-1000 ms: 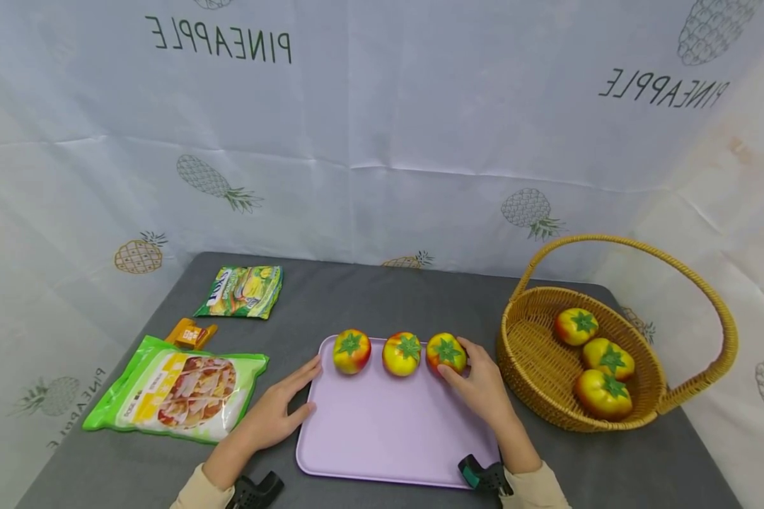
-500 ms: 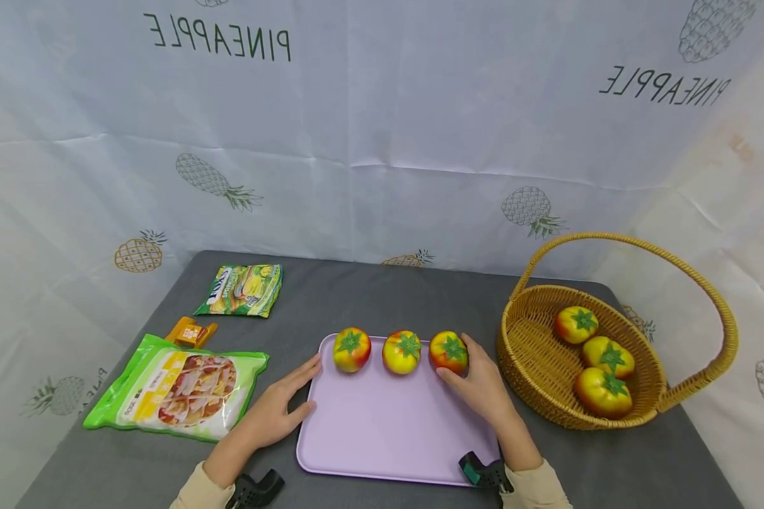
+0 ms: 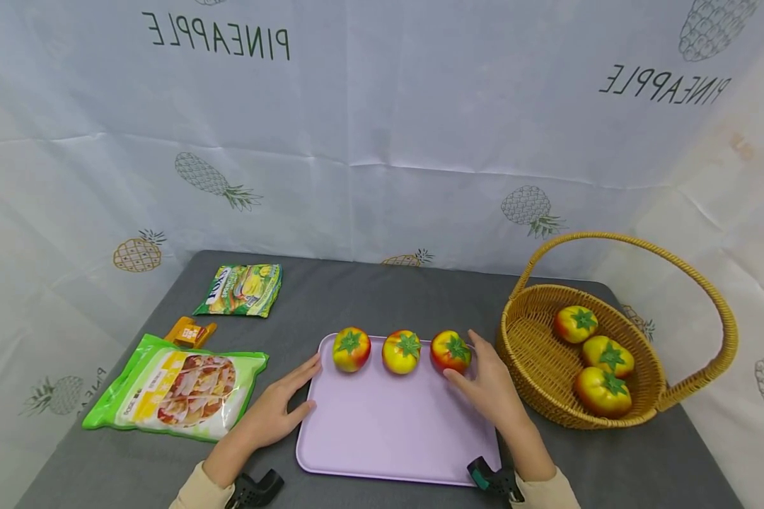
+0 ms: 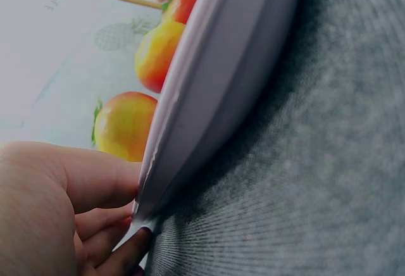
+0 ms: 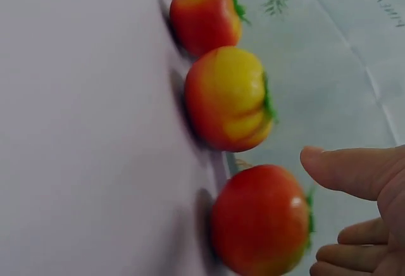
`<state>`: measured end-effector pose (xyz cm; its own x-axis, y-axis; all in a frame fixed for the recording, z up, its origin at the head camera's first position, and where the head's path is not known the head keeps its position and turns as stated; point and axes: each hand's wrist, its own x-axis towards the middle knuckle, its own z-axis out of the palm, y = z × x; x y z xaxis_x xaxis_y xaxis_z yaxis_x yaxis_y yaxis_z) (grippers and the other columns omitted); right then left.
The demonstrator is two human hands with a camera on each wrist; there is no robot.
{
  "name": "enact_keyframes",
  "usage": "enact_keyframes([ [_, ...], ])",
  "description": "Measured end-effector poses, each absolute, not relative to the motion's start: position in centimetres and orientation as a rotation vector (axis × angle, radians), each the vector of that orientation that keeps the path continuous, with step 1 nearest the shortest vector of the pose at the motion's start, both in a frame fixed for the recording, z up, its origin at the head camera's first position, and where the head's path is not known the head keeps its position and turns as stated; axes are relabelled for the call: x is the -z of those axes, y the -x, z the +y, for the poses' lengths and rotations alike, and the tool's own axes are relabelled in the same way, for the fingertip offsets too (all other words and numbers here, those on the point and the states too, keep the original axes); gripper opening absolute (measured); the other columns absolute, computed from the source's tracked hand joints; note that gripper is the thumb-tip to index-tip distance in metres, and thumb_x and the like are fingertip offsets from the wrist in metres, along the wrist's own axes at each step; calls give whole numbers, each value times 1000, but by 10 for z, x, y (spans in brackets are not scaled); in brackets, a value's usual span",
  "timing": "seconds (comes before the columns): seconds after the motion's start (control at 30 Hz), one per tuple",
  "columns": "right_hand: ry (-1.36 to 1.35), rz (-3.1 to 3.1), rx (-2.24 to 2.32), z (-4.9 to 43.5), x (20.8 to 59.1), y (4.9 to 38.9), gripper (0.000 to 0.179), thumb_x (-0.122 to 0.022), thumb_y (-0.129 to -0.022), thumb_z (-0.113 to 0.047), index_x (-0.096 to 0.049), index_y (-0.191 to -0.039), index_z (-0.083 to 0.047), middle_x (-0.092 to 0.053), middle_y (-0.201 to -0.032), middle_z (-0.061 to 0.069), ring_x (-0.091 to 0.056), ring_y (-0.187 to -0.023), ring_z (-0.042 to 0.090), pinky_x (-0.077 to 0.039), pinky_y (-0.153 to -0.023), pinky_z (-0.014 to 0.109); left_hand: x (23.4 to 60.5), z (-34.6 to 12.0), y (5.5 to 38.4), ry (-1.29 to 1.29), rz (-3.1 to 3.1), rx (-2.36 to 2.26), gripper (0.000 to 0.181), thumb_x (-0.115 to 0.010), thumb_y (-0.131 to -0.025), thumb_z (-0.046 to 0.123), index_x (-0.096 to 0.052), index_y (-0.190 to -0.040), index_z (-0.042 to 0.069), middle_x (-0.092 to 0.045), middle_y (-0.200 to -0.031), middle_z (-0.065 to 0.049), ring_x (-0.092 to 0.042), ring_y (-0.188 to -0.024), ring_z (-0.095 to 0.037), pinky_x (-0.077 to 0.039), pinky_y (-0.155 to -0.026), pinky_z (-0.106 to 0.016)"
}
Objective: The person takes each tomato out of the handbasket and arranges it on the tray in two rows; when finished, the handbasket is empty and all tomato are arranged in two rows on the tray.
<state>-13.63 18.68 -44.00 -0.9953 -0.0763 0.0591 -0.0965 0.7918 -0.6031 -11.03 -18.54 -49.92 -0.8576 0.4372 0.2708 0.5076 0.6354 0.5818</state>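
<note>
Three red-and-yellow tomatoes with green star-shaped tops stand in a row along the far edge of a lilac tray [image 3: 395, 424]: a left tomato [image 3: 351, 350], a middle tomato [image 3: 401, 352] and a right tomato [image 3: 450, 352]. My right hand [image 3: 490, 382] is spread beside the right one; in the right wrist view, a gap shows between its thumb [image 5: 348, 169] and that tomato [image 5: 262, 219]. My left hand [image 3: 276, 410] rests against the tray's left edge, and its thumb and fingertips touch the rim [image 4: 158, 137] in the left wrist view.
A wicker basket [image 3: 528, 353] with a tall handle stands right of the tray, holding three more tomatoes [image 3: 605, 392]. Left of the tray lie a green-and-white food bag [image 3: 178, 392], a small orange packet [image 3: 191, 332] and a green snack bag [image 3: 242, 290]. A pineapple-print cloth [image 3: 382, 141] hangs behind.
The right tomato has shifted slightly to the right on the tray. My right hand has let go of it and drawn back a little to the right. My left hand stays put.
</note>
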Motion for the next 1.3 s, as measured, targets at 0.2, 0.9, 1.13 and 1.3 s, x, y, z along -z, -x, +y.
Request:
enact_keyframes([
  [0.2,-282,-2792,-938,199,419,121,75,-77,-78,-21,-40,-140,1,-47,-139,23,-45,-127,42,-40,-99,59,500,-186,110,799,-2744,1031,55,-61,-91,21,-45,-141,4,-38,-151,-9,-41,-135,-28,-36,-107,-37],
  [0.9,131,-2911,-740,341,407,96,75,-59,-92,-40,-30,-143,7,-42,-133,37,-41,-115,54,-35,-84,65,503,-186,110,809,-2726,1024,54,-61,-91,21,-46,-140,5,-39,-150,-9,-41,-134,-27,-36,-108,-34],
  [1.13,170,-2987,-686,365,414,96,76,-57,-93,-41,-32,-138,13,-43,-129,39,-42,-113,53,-36,-84,64,505,-187,110,822,-2700,1050,55,-61,-91,20,-45,-140,4,-39,-150,-11,-39,-136,-20,-17,-108,-8],
  [1.3,119,-3108,-632,371,409,103,82,-57,-92,-44,-28,-139,16,-36,-132,43,-39,-113,58,-37,-85,66,503,-186,110,813,-2713,1054,55,-61,-91,21,-45,-140,5,-38,-151,-9,-39,-136,-23,-23,-110,-13],
])
